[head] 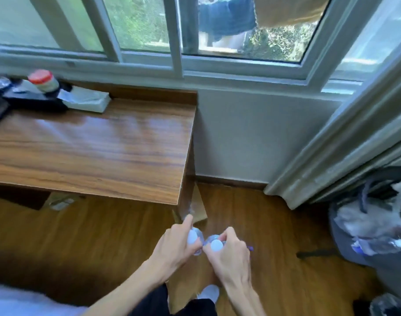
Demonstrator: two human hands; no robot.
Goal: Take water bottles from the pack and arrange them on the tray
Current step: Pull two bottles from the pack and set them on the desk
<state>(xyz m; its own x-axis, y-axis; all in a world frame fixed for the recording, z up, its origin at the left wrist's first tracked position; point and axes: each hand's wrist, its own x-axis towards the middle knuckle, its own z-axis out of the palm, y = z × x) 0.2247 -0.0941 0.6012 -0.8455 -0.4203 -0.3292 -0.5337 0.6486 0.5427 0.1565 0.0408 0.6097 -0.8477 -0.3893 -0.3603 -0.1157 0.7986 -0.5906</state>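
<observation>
Each of my hands holds a clear water bottle with a white cap, seen from above, over the wooden floor just right of the desk's near corner. My left hand (175, 244) grips the left bottle (192, 237) by its neck, index finger stretched forward. My right hand (232, 252) is closed around the right bottle (216, 245); a bit of purple label shows beside it. The two caps nearly touch. A black tray (33, 101) sits at the desk's far left corner. The bottle bodies are hidden under my hands.
The wooden desk (103, 144) carries a red-lidded jar (43, 79) and a white tissue box (87, 100) at its back left. A grey bag (363, 233) with more bottles (382, 245) lies on the floor at right. Windows run along the far wall.
</observation>
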